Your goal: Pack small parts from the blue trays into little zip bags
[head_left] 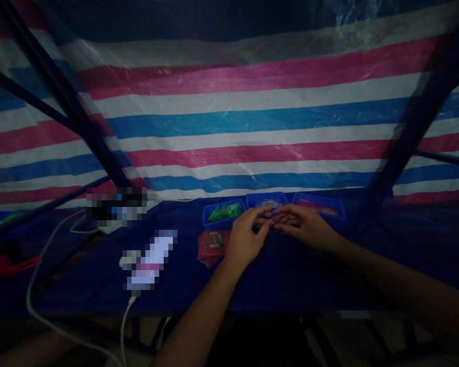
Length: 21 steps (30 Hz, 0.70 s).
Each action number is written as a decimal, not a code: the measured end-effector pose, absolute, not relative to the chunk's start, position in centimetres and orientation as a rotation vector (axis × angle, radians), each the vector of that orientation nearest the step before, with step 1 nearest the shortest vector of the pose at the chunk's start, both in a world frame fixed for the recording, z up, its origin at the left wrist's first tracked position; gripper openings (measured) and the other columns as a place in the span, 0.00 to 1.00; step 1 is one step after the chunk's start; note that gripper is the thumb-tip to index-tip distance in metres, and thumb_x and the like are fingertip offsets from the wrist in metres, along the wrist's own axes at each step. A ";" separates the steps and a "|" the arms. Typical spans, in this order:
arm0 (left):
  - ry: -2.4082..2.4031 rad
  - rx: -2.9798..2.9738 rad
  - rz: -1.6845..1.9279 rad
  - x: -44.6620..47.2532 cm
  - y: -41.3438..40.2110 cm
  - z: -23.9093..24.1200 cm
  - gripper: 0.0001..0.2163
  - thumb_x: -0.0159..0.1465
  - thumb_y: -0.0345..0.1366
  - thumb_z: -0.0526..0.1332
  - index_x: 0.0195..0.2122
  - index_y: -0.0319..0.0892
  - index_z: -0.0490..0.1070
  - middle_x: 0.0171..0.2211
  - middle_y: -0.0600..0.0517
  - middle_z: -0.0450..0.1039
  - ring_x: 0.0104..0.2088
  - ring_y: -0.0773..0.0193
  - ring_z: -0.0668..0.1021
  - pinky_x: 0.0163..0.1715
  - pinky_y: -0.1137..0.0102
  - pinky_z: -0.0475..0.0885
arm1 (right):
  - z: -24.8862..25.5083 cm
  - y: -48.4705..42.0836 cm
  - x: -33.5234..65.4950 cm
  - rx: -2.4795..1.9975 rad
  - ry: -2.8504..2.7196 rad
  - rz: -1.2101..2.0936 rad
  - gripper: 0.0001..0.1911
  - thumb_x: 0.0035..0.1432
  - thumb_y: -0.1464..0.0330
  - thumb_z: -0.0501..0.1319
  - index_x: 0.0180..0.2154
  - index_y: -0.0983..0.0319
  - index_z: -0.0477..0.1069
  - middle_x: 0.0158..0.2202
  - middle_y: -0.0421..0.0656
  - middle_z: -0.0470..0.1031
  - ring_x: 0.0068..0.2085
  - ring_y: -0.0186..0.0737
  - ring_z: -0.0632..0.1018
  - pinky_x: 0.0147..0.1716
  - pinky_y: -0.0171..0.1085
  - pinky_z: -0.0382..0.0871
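My left hand (248,235) and my right hand (308,225) meet in front of the middle blue bin (248,200). The thumb and fingers of each are pinched together, tips nearly touching; whatever small thing is between them is too dark to make out. Clear-looking pieces (271,202) show in the middle bin, partly hidden by my fingers. To its left is a blue bin (220,223) of green packets (225,211). A right-hand blue bin (338,218) contains flat reddish pieces (317,206). Beside my left wrist lies a stack of red flat packets (210,247).
A blurred-out phone (153,262) lies on the blue table (191,290), with a white cable (127,313) running off the front edge. Behind it is a white power strip (126,220). Dark metal posts (416,117) and a striped sheet (252,122) stand behind.
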<state>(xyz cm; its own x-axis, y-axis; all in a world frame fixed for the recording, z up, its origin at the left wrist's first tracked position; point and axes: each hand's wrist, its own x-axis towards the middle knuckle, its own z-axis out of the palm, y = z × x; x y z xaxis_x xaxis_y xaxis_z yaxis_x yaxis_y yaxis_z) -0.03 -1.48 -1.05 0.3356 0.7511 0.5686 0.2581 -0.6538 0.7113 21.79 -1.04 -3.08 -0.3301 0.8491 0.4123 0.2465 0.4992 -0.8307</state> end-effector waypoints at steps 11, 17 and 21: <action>0.927 2.040 1.181 0.1 -1.2 -1.6 0.13 0.67 0.32 0.65 0.52 0.44 0.75 0.44 0.48 0.82 0.44 0.60 0.84 0.50 0.61 0.81 | -3.4 -0.6 21.5 -0.912 -1.585 1.132 0.18 0.53 0.60 0.73 0.44 0.60 0.75 0.40 0.44 0.80 0.38 0.39 0.81 0.43 0.42 0.78; 0.944 2.064 1.177 0.2 -1.5 -1.2 0.13 0.65 0.29 0.64 0.51 0.43 0.74 0.41 0.49 0.82 0.40 0.62 0.84 0.46 0.65 0.80 | -3.4 -1.0 20.9 -0.871 -1.585 1.165 0.14 0.55 0.65 0.71 0.44 0.59 0.74 0.40 0.41 0.78 0.39 0.37 0.80 0.43 0.39 0.76; 0.950 2.128 1.101 0.2 -1.6 -1.3 0.14 0.65 0.30 0.63 0.52 0.43 0.73 0.38 0.51 0.82 0.36 0.64 0.84 0.41 0.67 0.79 | -3.3 -1.3 20.6 -0.887 -1.619 1.101 0.12 0.54 0.68 0.69 0.42 0.60 0.73 0.39 0.40 0.77 0.39 0.36 0.80 0.44 0.38 0.75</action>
<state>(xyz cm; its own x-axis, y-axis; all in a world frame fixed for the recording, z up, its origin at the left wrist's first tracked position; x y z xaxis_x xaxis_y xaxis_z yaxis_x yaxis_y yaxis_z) 0.20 -1.58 -1.27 0.4128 0.7898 0.4536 0.3328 -0.5944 0.7321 20.63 -1.27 -3.34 -0.2838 0.9095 0.3037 0.0516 0.3307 -0.9423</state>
